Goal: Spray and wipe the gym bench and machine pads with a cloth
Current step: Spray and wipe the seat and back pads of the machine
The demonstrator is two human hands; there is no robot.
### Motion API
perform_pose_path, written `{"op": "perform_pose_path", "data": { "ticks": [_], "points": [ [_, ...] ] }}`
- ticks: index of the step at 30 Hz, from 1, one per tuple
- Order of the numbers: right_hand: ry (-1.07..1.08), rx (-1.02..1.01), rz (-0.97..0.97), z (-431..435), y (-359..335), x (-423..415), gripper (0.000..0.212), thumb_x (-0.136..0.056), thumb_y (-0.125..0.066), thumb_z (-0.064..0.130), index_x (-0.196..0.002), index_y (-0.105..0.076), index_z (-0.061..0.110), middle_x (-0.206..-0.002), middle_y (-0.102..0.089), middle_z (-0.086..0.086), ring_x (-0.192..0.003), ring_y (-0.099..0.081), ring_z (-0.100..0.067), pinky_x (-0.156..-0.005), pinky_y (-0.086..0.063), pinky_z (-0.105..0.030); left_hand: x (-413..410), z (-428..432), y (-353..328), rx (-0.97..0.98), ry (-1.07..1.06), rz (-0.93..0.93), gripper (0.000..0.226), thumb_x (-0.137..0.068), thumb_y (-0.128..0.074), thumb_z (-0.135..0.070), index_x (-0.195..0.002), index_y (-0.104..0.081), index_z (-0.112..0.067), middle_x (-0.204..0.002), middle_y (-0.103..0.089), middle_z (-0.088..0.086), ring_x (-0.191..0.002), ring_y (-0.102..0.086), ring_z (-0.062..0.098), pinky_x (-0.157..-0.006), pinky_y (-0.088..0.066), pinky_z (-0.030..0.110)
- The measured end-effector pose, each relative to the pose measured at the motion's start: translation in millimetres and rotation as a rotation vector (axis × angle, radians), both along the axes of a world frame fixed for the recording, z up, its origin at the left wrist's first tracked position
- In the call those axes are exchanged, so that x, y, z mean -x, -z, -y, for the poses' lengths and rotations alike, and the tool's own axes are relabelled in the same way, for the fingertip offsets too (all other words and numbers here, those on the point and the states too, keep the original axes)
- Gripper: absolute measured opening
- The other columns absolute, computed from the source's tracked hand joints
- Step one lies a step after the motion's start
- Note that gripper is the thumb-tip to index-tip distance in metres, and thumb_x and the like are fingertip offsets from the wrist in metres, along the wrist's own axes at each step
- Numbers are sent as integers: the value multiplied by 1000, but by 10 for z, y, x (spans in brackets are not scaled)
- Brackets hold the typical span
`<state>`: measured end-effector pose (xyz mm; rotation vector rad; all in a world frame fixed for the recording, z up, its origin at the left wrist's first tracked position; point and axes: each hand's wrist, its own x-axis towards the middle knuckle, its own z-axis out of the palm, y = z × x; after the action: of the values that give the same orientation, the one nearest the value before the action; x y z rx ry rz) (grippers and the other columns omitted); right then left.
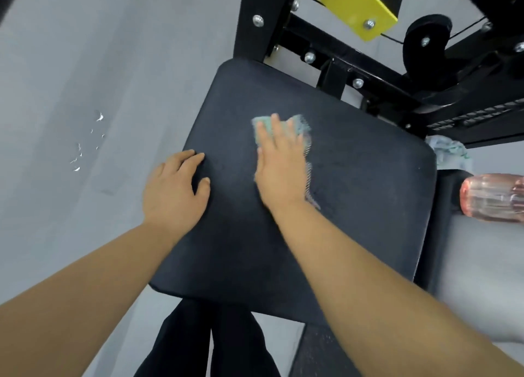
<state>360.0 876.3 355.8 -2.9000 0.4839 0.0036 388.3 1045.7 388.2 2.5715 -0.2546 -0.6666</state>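
A black padded machine seat [354,195] fills the middle of the view. My right hand [279,164] lies flat on it, fingers spread, pressing a light green cloth [299,125] against the pad; the cloth's edges show beyond my fingertips and along the right side of my hand. My left hand [174,189] rests on the seat's left edge, fingers curled over the rim, holding nothing else. A pinkish transparent bottle [493,196] lies on its side to the right of the seat.
The black machine frame [354,64] with a yellow plate [350,5] and a black pulley [425,40] stands behind the seat. Another crumpled cloth [449,152] lies by the seat's right rear corner. Grey floor [85,64] spreads on the left, with white scuffs [85,144]. My dark trouser legs [209,339] are below.
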Motion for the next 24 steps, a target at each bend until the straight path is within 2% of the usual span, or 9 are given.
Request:
{"op": "perform_pose_path", "data": {
  "ticks": [3,6,7,9,12,14,16,20,24],
  "points": [
    [-387,-96,-32,-427,9,257,49,-83,-55,6,-132,-54,14,-140,-48,-12,-130,-41,-40,-109,-25,-50,-101,-32,-8,104,-98,-47,46,-93,-48,-20,-138,-41,-18,-137,-49,-1,-123,-45,23,-101,-35,37],
    [-693,-48,-86,64,-62,230,48,-84,-46,5,-130,-56,16,-139,-49,-13,-128,-45,-38,-107,-31,-49,-134,-129,7,182,-129,-72,44,-93,-47,-17,-137,-40,-20,-133,-53,-7,-121,-49,17,-97,-38,33],
    [-663,-1,-73,308,-76,128,48,-85,-42,7,-130,-55,14,-139,-48,-16,-127,-45,-40,-106,-32,-52,-127,-153,13,192,-122,-82,44,-94,-46,-17,-137,-40,-21,-134,-52,-9,-121,-50,16,-97,-38,31],
    [-374,42,-74,753,-114,-156,45,-91,-39,8,-135,-50,10,-145,-40,-19,-133,-35,-42,-107,-30,-58,-118,-194,24,220,-146,-118,44,-94,-46,-18,-137,-40,-23,-134,-51,-11,-120,-50,12,-96,-38,28],
    [112,-1,-114,931,-180,-575,44,-100,-35,14,-144,-35,17,-156,-19,-9,-143,-14,-31,-116,-12,-46,-154,-205,34,316,-282,-206,40,-94,-47,-17,-133,-44,-25,-128,-53,-13,-117,-51,8,-96,-37,24],
    [226,37,-80,632,-118,-751,46,-101,-32,16,-147,-28,19,-157,-13,-7,-144,-10,-29,-117,-4,-40,-202,-198,49,370,-414,-276,36,-94,-47,-19,-129,-47,-26,-123,-54,-12,-107,-54,8,-98,-40,27],
    [114,19,-53,158,28,-765,49,-100,-35,15,-148,-26,16,-157,-14,-10,-143,-12,-30,-115,-5,-41,-220,-196,65,380,-504,-317,33,-94,-46,-21,-127,-50,-25,-120,-55,-10,-100,-55,10,-97,-42,32],
    [-410,-136,-45,-737,154,-431,48,-84,-55,5,-132,-53,9,-142,-45,-16,-132,-38,-39,-111,-21,-47,-234,-185,103,430,-618,-363,36,-95,-45,-20,-131,-45,-22,-119,-54,-7,-95,-54,12,-90,-42,29],
    [-640,-34,-105,-307,125,-682,54,-78,-54,4,-132,-53,11,-140,-47,-17,-130,-41,-41,-109,-24,-50,-291,-229,102,431,-664,-439,39,-95,-44,-23,-134,-40,-25,-116,-55,-7,-94,-56,17,-86,-41,29]
  ]
}}
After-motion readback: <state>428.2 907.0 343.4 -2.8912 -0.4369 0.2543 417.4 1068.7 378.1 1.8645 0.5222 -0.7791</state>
